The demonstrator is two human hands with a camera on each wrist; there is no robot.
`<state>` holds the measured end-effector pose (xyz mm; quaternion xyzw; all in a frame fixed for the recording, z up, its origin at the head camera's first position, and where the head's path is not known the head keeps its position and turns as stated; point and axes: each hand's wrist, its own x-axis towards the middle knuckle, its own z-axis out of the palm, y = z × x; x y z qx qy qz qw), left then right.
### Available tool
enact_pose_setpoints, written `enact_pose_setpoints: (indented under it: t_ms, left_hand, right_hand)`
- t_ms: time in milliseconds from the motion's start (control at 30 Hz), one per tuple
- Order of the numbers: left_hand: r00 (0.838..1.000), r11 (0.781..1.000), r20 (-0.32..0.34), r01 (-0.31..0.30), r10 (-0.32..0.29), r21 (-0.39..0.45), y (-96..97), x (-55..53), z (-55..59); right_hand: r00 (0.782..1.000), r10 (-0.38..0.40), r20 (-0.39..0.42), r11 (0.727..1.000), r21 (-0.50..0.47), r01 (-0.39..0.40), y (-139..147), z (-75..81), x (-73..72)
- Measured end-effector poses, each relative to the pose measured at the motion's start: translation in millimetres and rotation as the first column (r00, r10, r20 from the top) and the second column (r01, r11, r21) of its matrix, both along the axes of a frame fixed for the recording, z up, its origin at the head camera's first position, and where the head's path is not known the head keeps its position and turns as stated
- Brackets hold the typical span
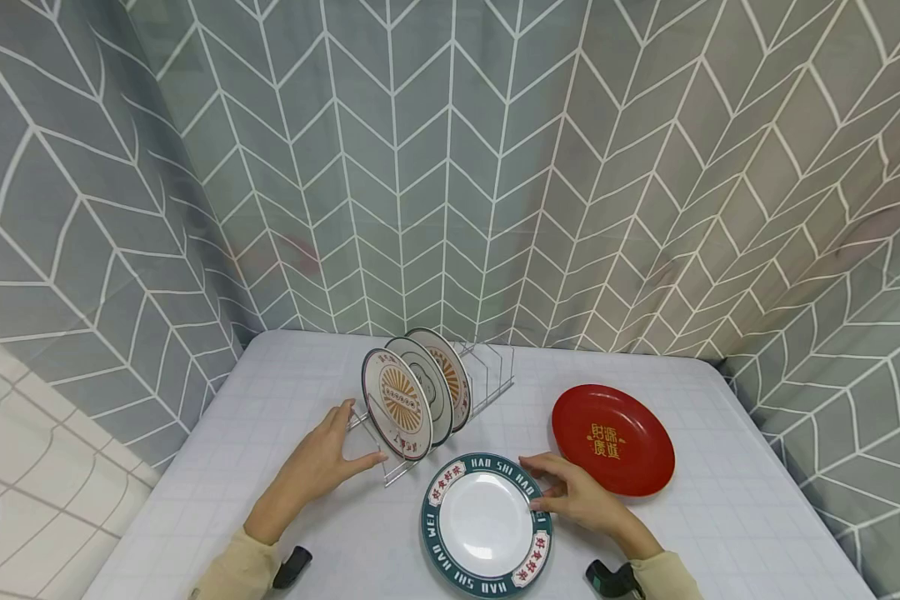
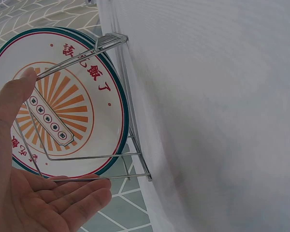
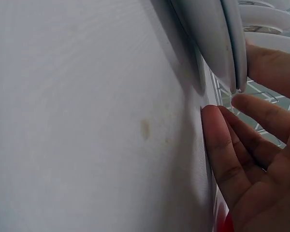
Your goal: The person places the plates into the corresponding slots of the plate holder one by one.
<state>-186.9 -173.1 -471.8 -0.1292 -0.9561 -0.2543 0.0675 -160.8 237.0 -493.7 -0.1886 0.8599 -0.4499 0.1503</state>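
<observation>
With the left hand (image 1: 311, 471) spread wide against the end of the wire rack (image 2: 111, 42) as a light brace, the right hand (image 1: 577, 492), loosely parted, thumb on the green-rimmed plate (image 1: 487, 523) before the rack, should pinch that rim squarely

Plates (image 1: 397, 400) in rack (image 1: 492, 400) behind apparently stacked dishes (image 1: 486, 523); platter (image 1: 615, 439) right
</observation>
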Motion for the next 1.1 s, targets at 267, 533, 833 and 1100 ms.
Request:
enact_pose_setpoints:
  t_ms: [267,533,833,1100]
  left_hand:
    - [1.000,1.000,0.003,0.000,0.000,0.002,0.7,-0.3,-1.7]
    - [1.000,1.000,0.019,-0.012,0.012,-0.004,2.1,-0.5,-0.7]
    - [1.000,1.000,0.021,-0.016,0.016,-0.011,1.5,-0.4,0.7]
    - [0.999,1.000,0.027,-0.019,0.019,-0.013,1.2,0.0,1.5]
  right_hand:
    - [0.999,0.001,-0.034,0.998,0.068,0.001,-2.0,3.1,-0.7]
    - [1.000,0.003,-0.009,0.999,0.048,-0.003,-2.5,3.7,-2.7]
    - [1.000,0.018,0.008,0.998,0.053,-0.018,-1.5,1.7,-4.1]
    - [1.000,0.021,-0.009,0.998,0.055,-0.020,-1.8,2.2,-4.0]
